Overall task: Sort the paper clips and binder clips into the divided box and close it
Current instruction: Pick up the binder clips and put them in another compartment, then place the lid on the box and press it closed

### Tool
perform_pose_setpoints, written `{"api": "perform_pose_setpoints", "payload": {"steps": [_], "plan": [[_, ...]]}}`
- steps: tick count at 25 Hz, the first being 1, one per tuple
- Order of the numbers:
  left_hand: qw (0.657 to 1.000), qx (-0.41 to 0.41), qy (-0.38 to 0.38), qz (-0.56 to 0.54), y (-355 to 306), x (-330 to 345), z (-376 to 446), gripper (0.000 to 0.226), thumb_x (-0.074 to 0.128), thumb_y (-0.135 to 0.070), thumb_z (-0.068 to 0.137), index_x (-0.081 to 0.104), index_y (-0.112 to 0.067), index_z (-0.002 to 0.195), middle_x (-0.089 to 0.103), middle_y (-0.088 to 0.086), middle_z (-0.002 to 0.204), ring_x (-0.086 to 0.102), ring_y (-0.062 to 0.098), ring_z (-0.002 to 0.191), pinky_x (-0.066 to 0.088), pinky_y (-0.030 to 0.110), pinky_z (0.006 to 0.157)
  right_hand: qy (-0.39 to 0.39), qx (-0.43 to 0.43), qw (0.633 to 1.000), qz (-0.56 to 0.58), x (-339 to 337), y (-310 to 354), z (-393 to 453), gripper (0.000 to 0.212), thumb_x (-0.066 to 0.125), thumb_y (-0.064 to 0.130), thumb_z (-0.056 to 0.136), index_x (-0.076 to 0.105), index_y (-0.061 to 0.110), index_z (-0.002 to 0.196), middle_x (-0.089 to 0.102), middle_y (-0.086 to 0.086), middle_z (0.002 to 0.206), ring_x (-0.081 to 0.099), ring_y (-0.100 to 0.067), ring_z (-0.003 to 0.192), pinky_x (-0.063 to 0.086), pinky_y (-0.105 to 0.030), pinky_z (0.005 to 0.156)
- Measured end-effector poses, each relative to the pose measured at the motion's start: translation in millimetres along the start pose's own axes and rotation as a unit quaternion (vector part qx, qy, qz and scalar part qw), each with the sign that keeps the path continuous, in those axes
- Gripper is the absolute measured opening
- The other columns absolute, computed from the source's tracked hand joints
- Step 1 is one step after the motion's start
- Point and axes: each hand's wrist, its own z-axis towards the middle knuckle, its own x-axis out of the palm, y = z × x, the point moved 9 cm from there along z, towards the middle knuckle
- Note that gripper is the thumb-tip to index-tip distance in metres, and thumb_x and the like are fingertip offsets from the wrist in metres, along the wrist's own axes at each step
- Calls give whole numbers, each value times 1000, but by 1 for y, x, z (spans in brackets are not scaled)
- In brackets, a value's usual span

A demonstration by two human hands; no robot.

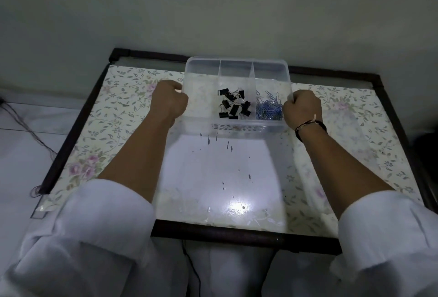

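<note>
A clear divided box point(201, 69) stands at the far middle of the table. Its left compartment holds nothing; black binder clips point(233, 106) lie in the middle one and blue paper clips point(270, 108) in the right one. A clear, blurred lid point(225, 173) slants from the box's near side towards me. My left hand point(169, 102) is closed on the lid's left edge beside the box. On the other side, my right hand point(302, 109), with a dark wrist band, is closed on the lid's right edge.
The table point(118, 111) has a floral cover and a dark wooden frame, and its back edge meets a plain wall. A thin cable point(26, 128) runs over the floor at the left. White sleeves fill the bottom of the view.
</note>
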Motion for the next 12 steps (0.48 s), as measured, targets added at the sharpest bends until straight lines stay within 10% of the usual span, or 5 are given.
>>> {"api": "perform_pose_setpoints", "payload": {"steps": [7,12], "plan": [[999,-36,-18,14,37,-27,-68,44,51,-2,86,63,-8,128,65,11,105,61,24,80,49,29,68,22,-9,1000,16,-6,-21,-87,18,50,3,89,62,-4,78,57,-14,74,52,-27,68,29,-22,48],[998,-56,17,22,53,-25,-78,58,54,-7,84,51,-9,141,61,18,130,65,33,105,50,31,76,39,1,998,41,-1,-44,-109,30,53,29,97,58,6,79,59,-12,76,57,-29,79,39,-30,60]]}}
